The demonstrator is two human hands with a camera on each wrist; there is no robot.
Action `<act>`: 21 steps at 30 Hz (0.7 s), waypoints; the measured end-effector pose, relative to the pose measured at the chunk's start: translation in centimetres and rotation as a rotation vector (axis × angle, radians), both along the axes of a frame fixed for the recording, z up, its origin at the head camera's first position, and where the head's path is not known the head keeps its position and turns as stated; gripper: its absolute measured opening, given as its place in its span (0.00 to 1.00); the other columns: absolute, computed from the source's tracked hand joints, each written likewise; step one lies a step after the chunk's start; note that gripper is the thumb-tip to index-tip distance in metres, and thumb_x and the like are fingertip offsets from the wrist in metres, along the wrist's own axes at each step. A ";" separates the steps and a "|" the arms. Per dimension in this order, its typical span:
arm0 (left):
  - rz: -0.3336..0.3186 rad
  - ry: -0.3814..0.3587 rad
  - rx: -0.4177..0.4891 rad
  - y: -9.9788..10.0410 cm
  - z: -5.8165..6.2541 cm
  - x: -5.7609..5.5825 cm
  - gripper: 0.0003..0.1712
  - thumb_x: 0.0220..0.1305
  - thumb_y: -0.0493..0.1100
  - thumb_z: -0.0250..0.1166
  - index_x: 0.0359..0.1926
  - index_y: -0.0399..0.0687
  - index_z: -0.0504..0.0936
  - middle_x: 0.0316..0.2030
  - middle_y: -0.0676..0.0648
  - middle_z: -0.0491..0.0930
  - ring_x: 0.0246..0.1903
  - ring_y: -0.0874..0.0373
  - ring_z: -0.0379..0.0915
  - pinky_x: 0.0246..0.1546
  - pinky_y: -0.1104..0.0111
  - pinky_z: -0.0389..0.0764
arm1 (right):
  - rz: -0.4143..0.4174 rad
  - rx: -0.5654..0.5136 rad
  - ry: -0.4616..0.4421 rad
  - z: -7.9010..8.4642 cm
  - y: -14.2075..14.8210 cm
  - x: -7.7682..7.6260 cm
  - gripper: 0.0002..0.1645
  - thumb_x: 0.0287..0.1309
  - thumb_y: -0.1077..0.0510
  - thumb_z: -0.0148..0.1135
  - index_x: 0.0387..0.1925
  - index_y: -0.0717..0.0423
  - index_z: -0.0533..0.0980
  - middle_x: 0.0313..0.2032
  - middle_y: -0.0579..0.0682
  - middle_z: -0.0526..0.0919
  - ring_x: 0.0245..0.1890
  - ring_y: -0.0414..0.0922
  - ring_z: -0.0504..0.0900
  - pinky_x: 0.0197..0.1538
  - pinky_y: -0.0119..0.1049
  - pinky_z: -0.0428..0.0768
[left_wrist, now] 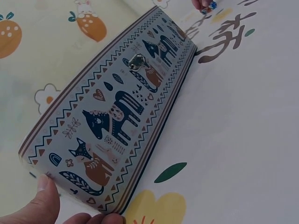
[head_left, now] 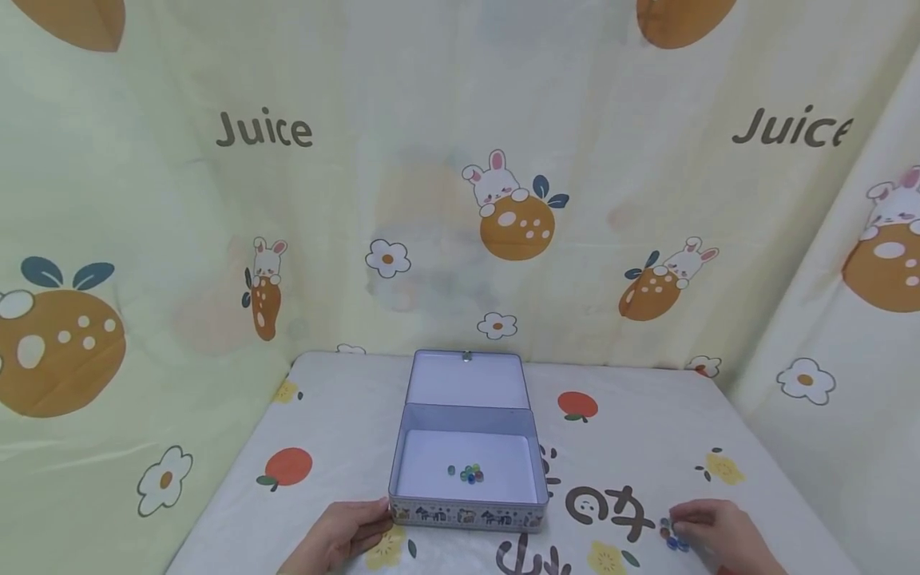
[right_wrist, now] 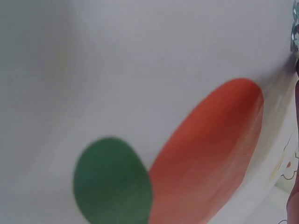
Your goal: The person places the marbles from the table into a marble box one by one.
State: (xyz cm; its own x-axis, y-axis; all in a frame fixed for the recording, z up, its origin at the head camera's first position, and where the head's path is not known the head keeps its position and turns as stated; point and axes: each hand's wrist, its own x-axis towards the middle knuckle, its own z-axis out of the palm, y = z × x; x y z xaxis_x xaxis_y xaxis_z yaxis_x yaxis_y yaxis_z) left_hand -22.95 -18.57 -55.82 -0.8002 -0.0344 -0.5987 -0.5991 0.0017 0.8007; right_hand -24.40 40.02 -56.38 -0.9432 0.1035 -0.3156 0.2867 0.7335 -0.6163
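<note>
An open tin box (head_left: 467, 515) with a picture-printed front wall stands in the middle of the table, its lid (head_left: 465, 379) tilted back. Several glass marbles (head_left: 470, 473) lie inside on its pale floor. My left hand (head_left: 374, 521) holds the box's front left corner; in the left wrist view the thumb (left_wrist: 44, 200) presses that corner of the tin box (left_wrist: 117, 112). My right hand (head_left: 683, 523) rests on the cloth at the front right, fingertips pinching a small cluster of loose marbles (head_left: 672, 538). The same marbles (left_wrist: 209, 5) show far off in the left wrist view.
A tablecloth (head_left: 632, 447) printed with fruit, flowers and dark characters covers the table. Curtains with rabbit and "Juice" prints close in the back and both sides. A metal clasp (left_wrist: 136, 61) sits on the box's front wall. The right wrist view shows only blurred cloth (right_wrist: 140, 93).
</note>
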 end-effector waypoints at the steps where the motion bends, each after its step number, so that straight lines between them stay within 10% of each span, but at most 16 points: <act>1: 0.001 0.003 -0.001 0.0 0.0 0.0 0.25 0.68 0.42 0.69 0.57 0.25 0.79 0.44 0.35 0.89 0.42 0.49 0.89 0.48 0.58 0.89 | 0.000 0.001 -0.005 0.0 -0.1 -0.1 0.18 0.58 0.56 0.73 0.48 0.61 0.84 0.42 0.53 0.90 0.45 0.52 0.86 0.49 0.56 0.83; 11: -0.013 0.020 0.001 0.1 -0.1 0.2 0.24 0.68 0.43 0.69 0.56 0.26 0.80 0.42 0.36 0.90 0.41 0.50 0.89 0.47 0.59 0.90 | -0.041 -0.058 0.048 0.4 0.2 0.0 0.19 0.60 0.57 0.72 0.50 0.63 0.83 0.44 0.56 0.90 0.48 0.55 0.87 0.48 0.52 0.86; 21: -0.005 0.017 -0.025 0.1 0.2 0.2 0.23 0.68 0.43 0.69 0.55 0.28 0.82 0.42 0.38 0.90 0.40 0.51 0.89 0.46 0.61 0.90 | -0.049 -0.314 0.272 3.8 -1.5 -0.8 0.31 0.63 0.48 0.71 0.60 0.65 0.78 0.45 0.40 0.91 0.41 0.23 0.85 0.46 0.21 0.84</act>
State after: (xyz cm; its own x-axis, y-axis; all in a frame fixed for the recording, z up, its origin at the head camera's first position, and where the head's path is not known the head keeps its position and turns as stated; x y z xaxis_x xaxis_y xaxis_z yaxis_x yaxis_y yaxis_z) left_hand -22.73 -18.49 -55.64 -0.8103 -0.0454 -0.5843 -0.5856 0.0246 0.8102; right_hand -25.15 38.52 -52.57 -0.9929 0.0891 -0.0787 0.1123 0.4873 -0.8660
